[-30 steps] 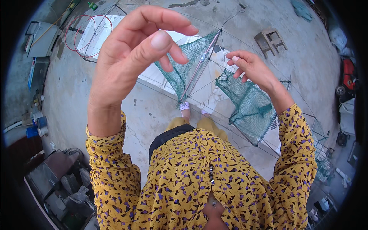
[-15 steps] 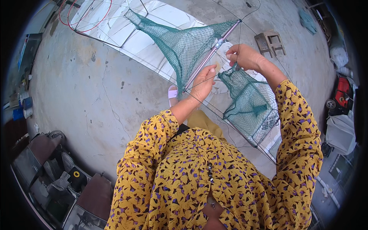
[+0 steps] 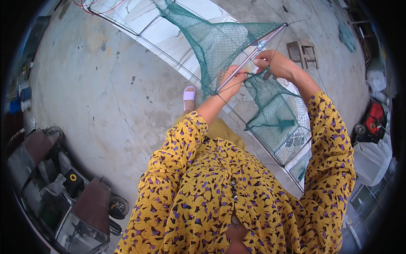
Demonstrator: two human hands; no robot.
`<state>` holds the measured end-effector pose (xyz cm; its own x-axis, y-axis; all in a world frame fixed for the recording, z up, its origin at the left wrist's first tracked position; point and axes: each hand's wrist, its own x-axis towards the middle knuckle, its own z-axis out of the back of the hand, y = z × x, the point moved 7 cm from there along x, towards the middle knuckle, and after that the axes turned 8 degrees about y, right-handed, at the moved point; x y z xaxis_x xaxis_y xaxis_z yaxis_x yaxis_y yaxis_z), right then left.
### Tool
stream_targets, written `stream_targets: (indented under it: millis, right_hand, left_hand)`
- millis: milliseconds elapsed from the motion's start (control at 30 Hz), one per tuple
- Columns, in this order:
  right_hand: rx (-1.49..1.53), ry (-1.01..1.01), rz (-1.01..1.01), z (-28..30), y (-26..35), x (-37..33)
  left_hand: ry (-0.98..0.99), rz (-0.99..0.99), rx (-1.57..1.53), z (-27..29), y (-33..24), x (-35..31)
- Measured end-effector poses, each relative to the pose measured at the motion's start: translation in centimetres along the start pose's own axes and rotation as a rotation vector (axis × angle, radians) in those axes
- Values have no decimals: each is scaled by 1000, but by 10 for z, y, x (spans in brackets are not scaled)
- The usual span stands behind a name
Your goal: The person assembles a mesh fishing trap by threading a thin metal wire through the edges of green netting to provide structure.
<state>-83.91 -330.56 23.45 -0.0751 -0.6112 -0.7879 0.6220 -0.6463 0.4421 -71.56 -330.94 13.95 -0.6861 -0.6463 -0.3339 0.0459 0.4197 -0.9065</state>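
Dark green netting stretches over a folding frame of thin rods and cords, apparently a net trap. A shiny metal rod crosses it at a slant. My left hand reaches in partly behind the rod, its fingertips closed at the corner of a second green net panel. My right hand is to the right of the rod, fingers bent and pinched at the top edge of that panel, by a dark cord. Just what lies between the fingertips is partly hidden.
A pale printed sheet lies on the concrete floor beneath the frame. A small wooden stool stands at the far right. To the lower left is a vehicle with brown seats. A red and black machine sits right.
The netting and rod have shifted right in view. My left hand has gone from beside the rod to partly behind it, closing at the panel's corner. My right hand stays at the panel's top edge.
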Motion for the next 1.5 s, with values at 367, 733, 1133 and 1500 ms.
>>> stream_targets:
  millis: [367, 733, 1133, 1500]
  right_hand:
    - [28, -104, 135, 0, 6, -46]
    - [-29, -144, 141, -20, 8, -58]
    - [-520, -88, 58, 20, -35, 17]
    - [-666, -15, 18, 18, -64, 62]
  left_hand:
    - [-234, 289, -803, -8, 34, -6]
    - [-172, 377, -819, -6, 48, -11]
    - [-203, 335, -960, -37, 51, -9]
    - [-175, 368, -891, -44, 31, -18]
